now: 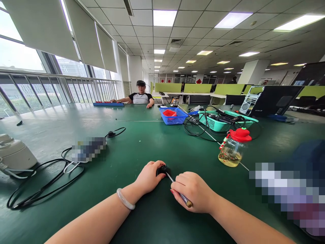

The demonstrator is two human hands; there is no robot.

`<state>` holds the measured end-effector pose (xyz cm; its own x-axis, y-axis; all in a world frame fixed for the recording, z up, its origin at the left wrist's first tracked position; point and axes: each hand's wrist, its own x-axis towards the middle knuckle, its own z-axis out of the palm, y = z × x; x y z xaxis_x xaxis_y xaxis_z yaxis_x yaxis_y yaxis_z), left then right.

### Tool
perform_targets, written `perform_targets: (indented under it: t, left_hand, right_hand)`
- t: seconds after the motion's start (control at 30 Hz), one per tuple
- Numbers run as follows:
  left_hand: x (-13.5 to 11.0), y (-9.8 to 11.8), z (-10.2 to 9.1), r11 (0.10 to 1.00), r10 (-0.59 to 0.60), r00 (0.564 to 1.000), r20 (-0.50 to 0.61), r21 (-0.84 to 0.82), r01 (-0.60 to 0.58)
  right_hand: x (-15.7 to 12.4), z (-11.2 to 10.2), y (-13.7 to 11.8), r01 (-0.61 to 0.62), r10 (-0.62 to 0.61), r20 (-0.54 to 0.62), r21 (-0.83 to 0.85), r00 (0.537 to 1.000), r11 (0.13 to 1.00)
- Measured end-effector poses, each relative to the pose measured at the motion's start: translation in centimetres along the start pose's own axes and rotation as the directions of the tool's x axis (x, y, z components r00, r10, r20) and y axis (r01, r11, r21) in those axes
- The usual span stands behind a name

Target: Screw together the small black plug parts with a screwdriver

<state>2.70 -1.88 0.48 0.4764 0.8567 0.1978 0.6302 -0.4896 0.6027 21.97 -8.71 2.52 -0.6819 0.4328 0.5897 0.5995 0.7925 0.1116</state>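
My left hand (148,176) rests on the green table (132,142) with its fingers curled round a small black part (164,169). My right hand (194,191) is closed round a thin metal tool (188,202) with a brown end. The tool's tip points up-left and touches the black part. A pale bangle sits on my left wrist.
A glass jar with a red lid (233,147) stands right of my hands. Behind it are a teal basket of cables (223,120), a blue basket (174,116) and an open computer case (269,100). Black cables (45,179) and a white device (14,154) lie left. Another person (140,96) sits at the far end.
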Motion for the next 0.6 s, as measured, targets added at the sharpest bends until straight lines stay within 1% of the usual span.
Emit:
perform_targets:
  t: [0.37, 0.6]
  left_hand:
    - [0.0, 0.2, -0.06, 1.0, -0.011, 1.0, -0.002, 0.013, 0.011]
    - [-0.04, 0.11, -0.14, 1.0, -0.011, 1.0, 0.015, 0.012, 0.011]
  right_hand:
    - [0.0, -0.16, -0.13, 0.015, -0.015, -0.005, -0.002, 1.0, 1.0]
    - [-0.01, -0.06, 0.06, -0.014, 0.014, 0.007, -0.015, 1.0, 1.0]
